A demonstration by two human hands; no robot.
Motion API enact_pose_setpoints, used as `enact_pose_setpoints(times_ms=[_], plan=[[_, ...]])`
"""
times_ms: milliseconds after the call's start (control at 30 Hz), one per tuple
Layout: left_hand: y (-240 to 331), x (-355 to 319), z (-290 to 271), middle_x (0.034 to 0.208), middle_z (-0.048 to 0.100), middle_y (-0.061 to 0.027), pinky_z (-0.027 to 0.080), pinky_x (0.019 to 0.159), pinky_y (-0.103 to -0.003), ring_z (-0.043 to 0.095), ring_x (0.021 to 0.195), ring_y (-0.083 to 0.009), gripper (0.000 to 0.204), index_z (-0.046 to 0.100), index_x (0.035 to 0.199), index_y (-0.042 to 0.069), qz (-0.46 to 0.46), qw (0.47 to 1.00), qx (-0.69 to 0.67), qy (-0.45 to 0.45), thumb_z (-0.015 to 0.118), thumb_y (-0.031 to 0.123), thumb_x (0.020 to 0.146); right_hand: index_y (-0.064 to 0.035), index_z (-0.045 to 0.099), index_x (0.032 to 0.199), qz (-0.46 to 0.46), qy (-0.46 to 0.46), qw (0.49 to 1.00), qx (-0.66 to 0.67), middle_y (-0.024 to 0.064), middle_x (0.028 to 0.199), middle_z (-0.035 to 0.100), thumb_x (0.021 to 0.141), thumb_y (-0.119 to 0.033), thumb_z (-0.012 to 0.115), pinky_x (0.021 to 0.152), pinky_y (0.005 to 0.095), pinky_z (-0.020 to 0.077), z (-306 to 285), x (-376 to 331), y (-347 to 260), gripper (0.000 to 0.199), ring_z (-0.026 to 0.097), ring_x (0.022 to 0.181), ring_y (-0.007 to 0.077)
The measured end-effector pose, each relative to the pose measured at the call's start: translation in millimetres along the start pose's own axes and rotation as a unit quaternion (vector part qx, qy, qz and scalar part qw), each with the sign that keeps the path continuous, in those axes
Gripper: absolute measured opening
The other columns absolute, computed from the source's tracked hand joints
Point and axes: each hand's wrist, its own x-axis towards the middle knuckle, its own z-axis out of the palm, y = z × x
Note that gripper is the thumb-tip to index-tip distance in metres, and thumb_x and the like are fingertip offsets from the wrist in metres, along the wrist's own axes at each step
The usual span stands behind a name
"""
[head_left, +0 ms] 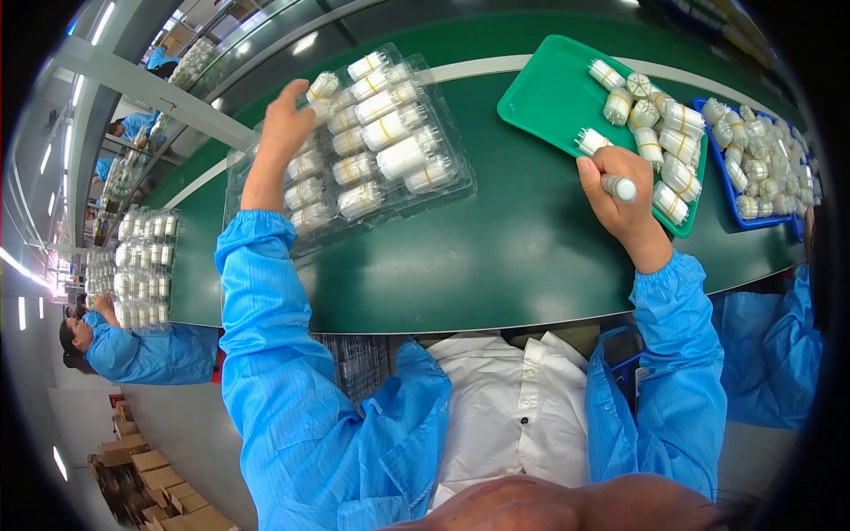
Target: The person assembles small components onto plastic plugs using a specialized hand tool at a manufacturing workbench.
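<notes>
My left hand (285, 131) reaches over the far left part of a clear plastic tray (456, 173). Its thumb and forefinger are apart, right beside a white bundle (324, 86) that stands end-up; I cannot tell whether they touch it. Rows of white bundles of thin tubes with yellow bands (394, 126) lie in the tray's hollows. My right hand (620, 196) is closed around a white pen-like stick (619, 188), its rounded end pointing up at me. Just beyond those fingers, a banded bundle (591, 141) lies on a green tray (549, 97), with several more bundles heaped at its right side.
A blue basket (742, 211) full of white bundles stands right of the green tray. All sit on a green worktable (425, 274). At left, a person in blue (142, 350) works beside stacked filled trays (146, 265). Another blue sleeve (766, 345) shows at right; cardboard boxes (159, 478) lie lower left.
</notes>
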Motion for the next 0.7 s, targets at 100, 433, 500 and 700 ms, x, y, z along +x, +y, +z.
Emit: enact_pose_setpoints(times_ms=[100,433,500,700], plan=[[3.7,23.4,4.7,0.127,0.066,-0.0186,0.047,0.101,-0.039,0.061,0.121,-0.0352,0.044,0.061,0.130,0.006,-0.015,0.998,-0.046,0.051,0.064,0.022,0.089,-0.0050,0.051,0.067,0.010,-0.012,1.000,-0.008,0.0109,0.057,0.047,0.087,-0.011,0.070,0.048,0.0397,0.0379,0.9,-1.7,-0.3,0.029,0.049,0.050,0.0292],[3.0,57.9,33.8,0.104,0.071,-0.0132,0.053,0.083,-0.038,0.069,0.092,-0.0253,0.040,0.074,0.115,0.010,-0.073,0.992,0.005,-0.107,0.074,0.038,0.086,-0.0052,0.052,0.067,-0.010,-0.028,0.999,-0.012,0.0112,0.058,0.049,0.085,-0.009,0.072,0.048,0.0403,0.0377,-2.5,-4.7,-0.7,0.027,0.050,0.050,0.0301],[7.4,59.9,42.5,0.105,0.071,-0.0149,0.053,0.084,-0.040,0.068,0.095,-0.0289,0.039,0.075,0.115,0.013,-0.017,0.994,0.070,-0.085,0.072,0.040,0.087,-0.0053,0.052,0.067,-0.037,-0.029,0.999,-0.020,0.0102,0.058,0.050,0.081,-0.004,0.073,0.047,0.0405,0.0372,-7.0,-4.5,-2.6,0.025,0.050,0.050,0.0301],[51.8,59.7,49.7,0.107,0.069,-0.0161,0.052,0.088,-0.046,0.065,0.100,-0.0378,0.029,0.075,0.111,0.022,0.016,0.958,0.287,-0.001,0.063,0.041,0.093,-0.0090,0.049,0.066,-0.069,-0.029,0.997,0.005,0.0076,0.055,0.047,0.080,-0.015,0.076,0.046,0.0416,0.0399,8.7,-7.0,1.5,0.031,0.053,0.050,0.0285]])
